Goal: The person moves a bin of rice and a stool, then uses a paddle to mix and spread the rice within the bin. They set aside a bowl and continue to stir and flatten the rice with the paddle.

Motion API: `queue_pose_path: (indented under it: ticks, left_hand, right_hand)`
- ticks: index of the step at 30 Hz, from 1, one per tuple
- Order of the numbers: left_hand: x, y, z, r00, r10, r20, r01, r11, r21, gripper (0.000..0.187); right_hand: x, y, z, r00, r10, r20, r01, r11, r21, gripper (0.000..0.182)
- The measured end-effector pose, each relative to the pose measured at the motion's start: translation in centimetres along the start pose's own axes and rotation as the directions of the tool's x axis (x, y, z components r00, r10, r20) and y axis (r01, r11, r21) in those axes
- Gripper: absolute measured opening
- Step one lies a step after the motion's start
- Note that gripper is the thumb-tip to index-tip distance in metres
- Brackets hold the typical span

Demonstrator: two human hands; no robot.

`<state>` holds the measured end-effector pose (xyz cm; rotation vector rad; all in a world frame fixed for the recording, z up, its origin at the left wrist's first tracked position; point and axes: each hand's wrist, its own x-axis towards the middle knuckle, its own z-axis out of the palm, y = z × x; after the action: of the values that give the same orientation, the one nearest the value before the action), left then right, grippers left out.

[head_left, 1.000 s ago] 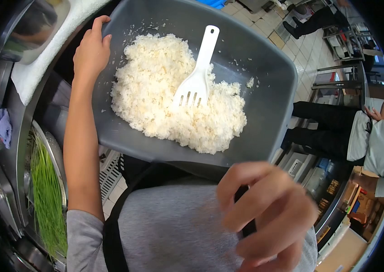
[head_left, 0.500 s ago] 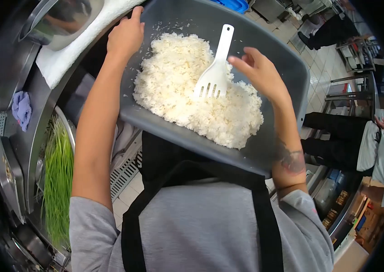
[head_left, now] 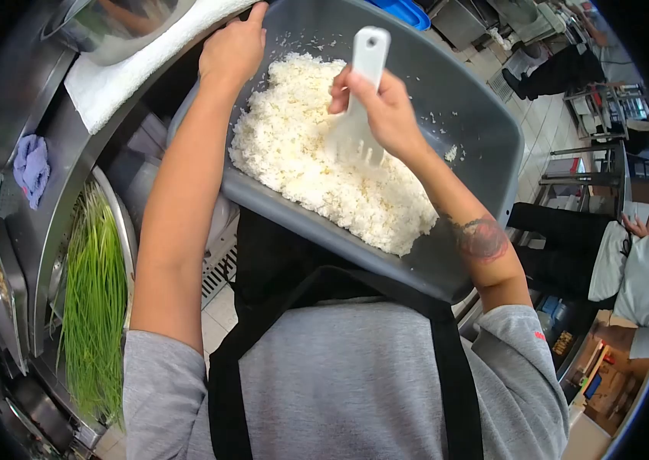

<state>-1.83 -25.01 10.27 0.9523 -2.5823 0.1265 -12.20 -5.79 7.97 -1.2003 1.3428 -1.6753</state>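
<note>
A large grey tub (head_left: 482,107) holds a broad mound of white cooked rice (head_left: 290,138). At the tub's far left edge, my left hand (head_left: 232,50) grips the rim; part of its fingers is hidden. My right hand (head_left: 382,107) is closed around the handle of a white slotted rice paddle (head_left: 370,47), above the rice. The paddle's slotted blade points down toward me and rests at the rice, slightly blurred. Some loose grains stick to the tub's walls.
To the left are a white towel (head_left: 113,88), a metal bowl (head_left: 121,31), a purple cloth (head_left: 31,169) and long green chives (head_left: 94,307) in a round container. A blue lid (head_left: 401,11) lies beyond the tub. Another person (head_left: 639,268) stands at right.
My right hand has moved left and closed on the paddle's handle, where it was open beside it before. The rice's right end has shifted, baring more of the tub floor.
</note>
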Motion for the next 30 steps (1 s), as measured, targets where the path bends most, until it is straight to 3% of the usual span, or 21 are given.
queue_pose_path:
  ticks: [2, 3, 5, 6, 8, 9, 10, 11, 14, 16, 17, 19, 22, 25, 26, 27, 30]
  left_hand:
    - [-0.1, 0.2, -0.7, 1.0, -0.006, 0.002, 0.006, 1.0, -0.005, 0.035]
    - [-0.2, 0.7, -1.8, 0.998, -0.047, 0.044, 0.049, 0.998, -0.045, 0.035]
    - [-0.3, 0.7, -2.1, 0.992, -0.085, 0.094, 0.093, 0.992, -0.081, 0.035]
    - [-0.3, 0.4, -1.7, 0.998, -0.057, 0.038, 0.06, 0.996, -0.073, 0.035]
    - [-0.3, 0.4, -1.5, 1.0, -0.016, -0.016, 0.015, 0.998, -0.064, 0.035]
    - [-0.2, 0.4, -1.8, 0.999, -0.035, 0.025, 0.037, 0.996, -0.077, 0.035]
    - [-0.1, 0.6, -1.8, 0.997, -0.051, 0.067, 0.056, 0.994, -0.091, 0.035]
    - [0.0, 0.7, -1.7, 0.996, -0.044, 0.072, 0.051, 0.994, -0.097, 0.035]
    - [-0.6, 0.3, -1.6, 0.999, -0.021, 0.031, 0.023, 0.998, -0.062, 0.035]
    - [-0.4, 0.6, -1.8, 0.998, -0.043, 0.054, 0.046, 0.997, -0.063, 0.035]
    - [-0.1, 0.8, -1.9, 0.996, -0.056, 0.065, 0.061, 0.996, -0.069, 0.036]
    - [0.0, 0.8, -2.0, 0.996, -0.055, 0.068, 0.06, 0.996, -0.073, 0.036]
    - [-0.3, 0.7, -1.7, 0.997, -0.051, 0.065, 0.056, 0.996, -0.072, 0.036]
    - [-0.1, 0.6, -1.8, 0.997, -0.049, 0.056, 0.053, 0.996, -0.07, 0.036]
    - [0.0, 0.6, -1.7, 0.997, -0.05, 0.061, 0.054, 0.996, -0.072, 0.036]
    - [0.0, 0.7, -1.7, 0.997, -0.043, 0.061, 0.048, 0.996, -0.073, 0.036]
    - [-0.3, 0.6, -1.7, 0.997, -0.043, 0.06, 0.046, 0.997, -0.057, 0.036]
  right_hand:
    - [1.0, -2.1, 0.8, 0.979, -0.155, -0.133, 0.169, 0.98, 0.101, 0.03]
    - [1.4, -3.7, 1.3, 0.966, -0.148, -0.212, 0.199, 0.949, 0.244, 0.039]
    - [1.9, -5.7, 2.3, 0.936, -0.173, -0.306, 0.277, 0.898, 0.342, 0.047]
    - [1.5, -5.5, 3.2, 0.937, -0.167, -0.307, 0.273, 0.899, 0.344, 0.047]
    - [-0.3, -5.0, 5.0, 0.967, -0.159, -0.199, 0.194, 0.965, 0.176, 0.05]
    - [-2.3, -2.8, 5.1, 0.99, -0.058, -0.128, 0.045, 0.994, -0.104, 0.049]
    - [-4.7, 0.7, 5.9, 0.998, 0.017, -0.058, 0.005, 0.93, 0.367, 0.034]
    - [-6.0, 1.7, 5.3, 0.986, 0.044, -0.161, 0.021, 0.923, 0.385, 0.033]
    - [-6.8, 1.1, 3.6, 0.991, 0.064, -0.12, -0.01, 0.916, 0.401, 0.034]
    - [-6.0, -0.1, 2.6, 0.97, 0.243, -0.005, -0.238, 0.953, 0.185, 0.038]
    - [-5.5, -1.0, 2.4, 0.97, 0.243, -0.01, -0.237, 0.954, 0.182, 0.038]
    - [-4.6, -2.6, 2.5, 0.992, 0.123, -0.014, -0.121, 0.988, 0.101, 0.042]
    - [-2.4, -5.3, 3.4, 0.988, -0.128, -0.093, 0.151, 0.936, 0.319, 0.041]
    - [-2.9, -3.5, 4.5, 0.986, -0.155, -0.059, 0.164, 0.959, 0.23, 0.039]
    - [-4.4, -0.7, 4.1, 0.996, -0.081, 0.025, 0.077, 0.986, 0.149, 0.037]
    - [-5.7, 1.4, 3.8, 1.0, 0.025, -0.007, -0.022, 0.958, 0.285, 0.034]
    - [-6.3, 0.8, 2.5, 0.991, 0.128, -0.051, -0.113, 0.968, 0.225, 0.033]
